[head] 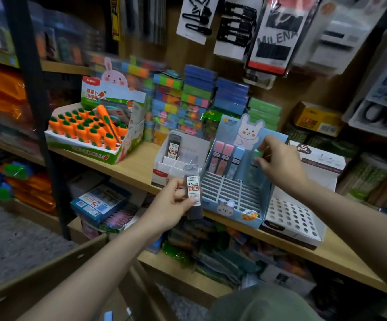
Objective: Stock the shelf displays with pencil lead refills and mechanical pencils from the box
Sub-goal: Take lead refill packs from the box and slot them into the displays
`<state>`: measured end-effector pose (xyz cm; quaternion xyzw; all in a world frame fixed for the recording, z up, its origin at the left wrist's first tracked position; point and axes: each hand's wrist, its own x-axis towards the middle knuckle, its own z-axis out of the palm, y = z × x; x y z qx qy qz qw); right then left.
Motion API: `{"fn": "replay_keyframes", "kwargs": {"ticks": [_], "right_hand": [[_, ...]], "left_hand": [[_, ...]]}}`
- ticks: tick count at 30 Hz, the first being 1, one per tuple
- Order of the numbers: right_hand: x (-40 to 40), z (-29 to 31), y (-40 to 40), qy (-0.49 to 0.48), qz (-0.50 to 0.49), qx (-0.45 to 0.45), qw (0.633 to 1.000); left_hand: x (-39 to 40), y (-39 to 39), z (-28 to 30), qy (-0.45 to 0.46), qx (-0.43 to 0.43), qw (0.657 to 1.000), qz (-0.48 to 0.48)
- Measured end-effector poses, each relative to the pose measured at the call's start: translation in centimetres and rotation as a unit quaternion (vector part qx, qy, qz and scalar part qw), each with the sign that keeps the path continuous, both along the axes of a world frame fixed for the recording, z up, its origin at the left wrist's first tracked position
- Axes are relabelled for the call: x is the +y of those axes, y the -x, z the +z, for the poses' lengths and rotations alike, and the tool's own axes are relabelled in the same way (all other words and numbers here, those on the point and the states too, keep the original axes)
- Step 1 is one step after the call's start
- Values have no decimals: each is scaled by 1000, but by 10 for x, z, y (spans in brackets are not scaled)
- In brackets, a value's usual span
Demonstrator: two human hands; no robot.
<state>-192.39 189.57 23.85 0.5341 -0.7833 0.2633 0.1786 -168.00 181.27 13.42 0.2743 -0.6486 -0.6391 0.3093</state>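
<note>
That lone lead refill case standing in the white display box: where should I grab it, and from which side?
Pinch the lead refill case by its upper end, coming from above. It stands upright with its lower part sunk behind the dividers of the white display box, so probably only the top is free.

**Hidden, cropped, blurred**

Lower half of the lead refill case (193,193) covered by the left hand (172,205). Far-left shelf goods (55,42) smeared beyond reading. Cardboard box (48,269) cropped at the near edge. Right fingertips (261,162) blurred against the blue display (232,193).
</note>
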Motion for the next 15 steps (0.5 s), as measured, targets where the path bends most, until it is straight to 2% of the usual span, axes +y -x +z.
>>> {"fn": "replay_keyframes", "kwargs": {"ticks": [8, 15], "right_hand": [[-7, 0, 8, -1, -18, -17, 1000], [-8, -1, 6, -37, -34, 57, 997]], "left_hand": [[-2, 0, -2, 0, -12, 1000, -5], [0, 1, 0, 13, -23, 1000, 9]]}}
